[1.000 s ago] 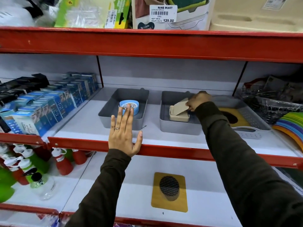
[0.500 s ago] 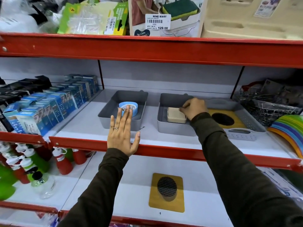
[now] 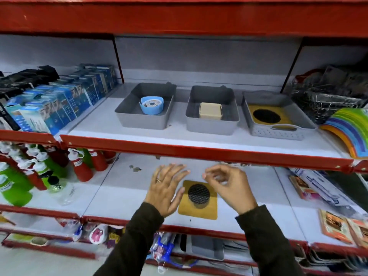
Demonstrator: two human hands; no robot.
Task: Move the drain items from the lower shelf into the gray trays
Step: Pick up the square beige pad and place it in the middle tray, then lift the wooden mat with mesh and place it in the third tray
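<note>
A tan square drain cover with a black mesh cup (image 3: 198, 198) lies flat on the lower shelf (image 3: 123, 188). My left hand (image 3: 167, 188) hovers open just left of it, fingers spread. My right hand (image 3: 229, 186) hangs just right of it, fingers loosely curled and empty. On the shelf above stand three gray trays: the left tray (image 3: 129, 116) holds a blue round strainer (image 3: 152, 104), the middle tray (image 3: 191, 118) holds a beige block (image 3: 210, 110), and the perforated right tray (image 3: 278, 132) holds a tan cover with a black hole (image 3: 266, 116).
Red and green squeeze bottles (image 3: 39, 172) crowd the lower shelf's left end. Packaged goods (image 3: 322, 194) lie at its right. Blue boxes (image 3: 59, 104) fill the upper shelf's left, with wire baskets (image 3: 322, 104) and rainbow-coloured mats (image 3: 350, 132) at its right. A red shelf edge (image 3: 199, 152) runs above my hands.
My right hand let go of the beige block in the middle tray and dropped to the lower shelf. My left hand also came down beside the tan cover. The view tilted downward.
</note>
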